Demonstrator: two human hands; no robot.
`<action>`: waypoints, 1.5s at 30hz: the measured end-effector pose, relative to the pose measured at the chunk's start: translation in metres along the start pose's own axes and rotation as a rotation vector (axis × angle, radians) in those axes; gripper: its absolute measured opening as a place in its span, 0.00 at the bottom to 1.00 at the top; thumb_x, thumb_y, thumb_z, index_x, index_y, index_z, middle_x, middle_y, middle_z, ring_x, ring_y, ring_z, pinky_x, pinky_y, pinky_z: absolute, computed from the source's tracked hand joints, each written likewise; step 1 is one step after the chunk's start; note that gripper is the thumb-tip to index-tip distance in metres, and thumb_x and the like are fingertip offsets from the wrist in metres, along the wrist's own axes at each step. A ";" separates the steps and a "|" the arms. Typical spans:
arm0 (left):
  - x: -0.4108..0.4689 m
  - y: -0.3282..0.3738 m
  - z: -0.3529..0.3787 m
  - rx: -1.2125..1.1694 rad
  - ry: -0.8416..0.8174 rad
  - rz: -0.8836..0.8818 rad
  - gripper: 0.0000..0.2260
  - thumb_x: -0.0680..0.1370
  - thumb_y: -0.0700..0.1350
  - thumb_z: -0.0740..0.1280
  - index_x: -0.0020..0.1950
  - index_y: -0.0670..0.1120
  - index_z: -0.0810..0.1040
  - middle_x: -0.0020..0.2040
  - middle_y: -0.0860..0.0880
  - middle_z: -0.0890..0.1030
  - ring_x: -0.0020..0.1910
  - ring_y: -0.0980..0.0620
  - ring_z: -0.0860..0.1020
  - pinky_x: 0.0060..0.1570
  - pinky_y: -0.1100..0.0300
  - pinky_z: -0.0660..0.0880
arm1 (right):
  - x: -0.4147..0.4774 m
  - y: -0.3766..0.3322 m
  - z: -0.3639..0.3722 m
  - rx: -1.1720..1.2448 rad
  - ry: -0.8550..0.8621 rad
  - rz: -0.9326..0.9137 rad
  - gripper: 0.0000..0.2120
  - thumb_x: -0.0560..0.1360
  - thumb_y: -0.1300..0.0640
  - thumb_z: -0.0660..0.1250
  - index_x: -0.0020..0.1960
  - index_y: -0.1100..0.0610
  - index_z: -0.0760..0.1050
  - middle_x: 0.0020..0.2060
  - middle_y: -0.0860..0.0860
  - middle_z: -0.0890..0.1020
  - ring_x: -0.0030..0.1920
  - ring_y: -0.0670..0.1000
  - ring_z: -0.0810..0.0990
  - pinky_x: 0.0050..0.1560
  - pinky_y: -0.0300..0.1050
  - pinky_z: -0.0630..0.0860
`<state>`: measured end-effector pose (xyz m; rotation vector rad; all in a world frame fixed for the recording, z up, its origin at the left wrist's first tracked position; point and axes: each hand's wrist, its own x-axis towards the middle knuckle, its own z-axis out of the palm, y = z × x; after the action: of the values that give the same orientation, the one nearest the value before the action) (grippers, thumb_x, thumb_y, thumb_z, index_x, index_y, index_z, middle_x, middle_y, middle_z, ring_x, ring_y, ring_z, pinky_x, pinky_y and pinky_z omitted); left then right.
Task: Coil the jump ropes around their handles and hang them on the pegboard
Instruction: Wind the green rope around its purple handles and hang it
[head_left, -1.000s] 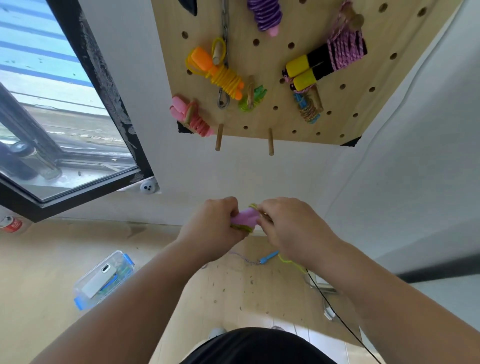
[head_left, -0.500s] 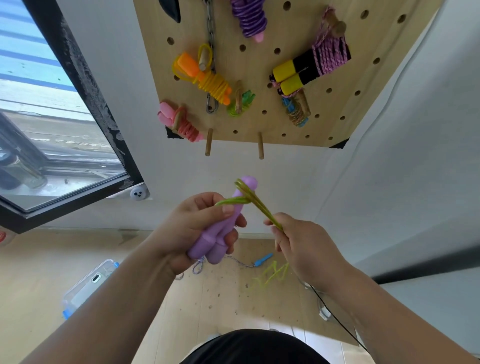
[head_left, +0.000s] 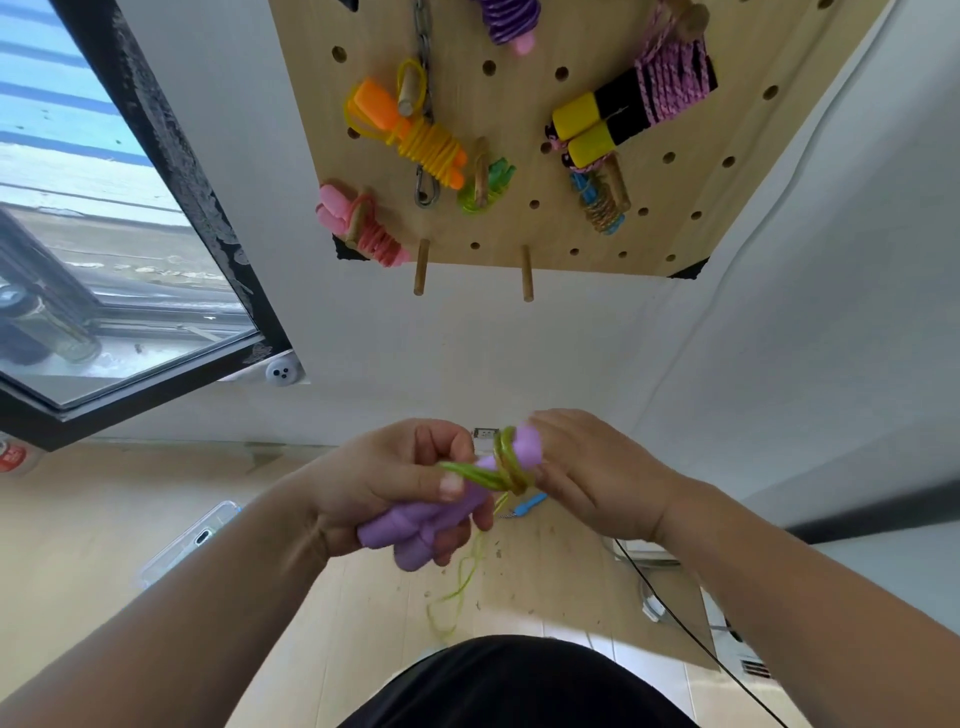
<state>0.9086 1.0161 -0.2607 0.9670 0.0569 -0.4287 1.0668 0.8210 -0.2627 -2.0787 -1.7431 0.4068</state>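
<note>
My left hand (head_left: 400, 483) grips two purple handles (head_left: 415, 525) side by side, thumb pressing the yellow-green rope (head_left: 506, 467) against them. A few turns of that rope circle the handles' upper end. My right hand (head_left: 597, 478) is at that end with its fingers curled behind the handles, holding the rope. Loose rope (head_left: 457, 592) dangles below my hands. The wooden pegboard (head_left: 561, 41) hangs above on the wall, carrying several coiled ropes: orange (head_left: 410, 130), pink (head_left: 358, 221), green (head_left: 488, 187), yellow-black (head_left: 623, 119), blue (head_left: 597, 202), purple (head_left: 506, 21).
Two bare wooden pegs (head_left: 421, 267) (head_left: 527, 273) stick out of the pegboard's lower edge. A window (head_left: 104, 234) is at the left. On the wooden floor lie a clear plastic box (head_left: 192, 540), a blue-handled rope (head_left: 527, 504) and cables (head_left: 654, 587).
My right hand has carried the rope round the handles' top end, adding a turn. The view has shifted, and the pegboard sits further right in it.
</note>
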 end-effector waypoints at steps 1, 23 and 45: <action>-0.002 0.000 -0.002 0.093 0.036 -0.046 0.17 0.70 0.40 0.79 0.50 0.37 0.74 0.45 0.31 0.80 0.32 0.44 0.78 0.38 0.52 0.79 | 0.003 0.003 -0.001 -0.085 -0.029 -0.032 0.29 0.82 0.34 0.42 0.47 0.54 0.71 0.40 0.49 0.73 0.40 0.53 0.70 0.43 0.51 0.69; 0.012 -0.011 -0.021 0.259 0.973 0.007 0.14 0.73 0.41 0.78 0.45 0.36 0.75 0.40 0.36 0.84 0.28 0.45 0.76 0.28 0.57 0.72 | 0.016 -0.019 0.015 -0.154 -0.021 0.217 0.16 0.84 0.52 0.56 0.69 0.46 0.74 0.39 0.47 0.79 0.40 0.51 0.77 0.43 0.52 0.76; -0.015 -0.001 0.008 0.417 0.215 -0.003 0.13 0.68 0.38 0.80 0.45 0.41 0.77 0.43 0.31 0.83 0.36 0.41 0.78 0.40 0.45 0.75 | 0.020 -0.012 0.006 -0.053 -0.212 -0.022 0.15 0.77 0.54 0.64 0.35 0.44 0.64 0.33 0.44 0.70 0.36 0.44 0.68 0.38 0.46 0.70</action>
<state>0.8931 1.0138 -0.2536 1.4223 0.1689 -0.3434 1.0573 0.8430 -0.2611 -2.1166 -1.9132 0.6004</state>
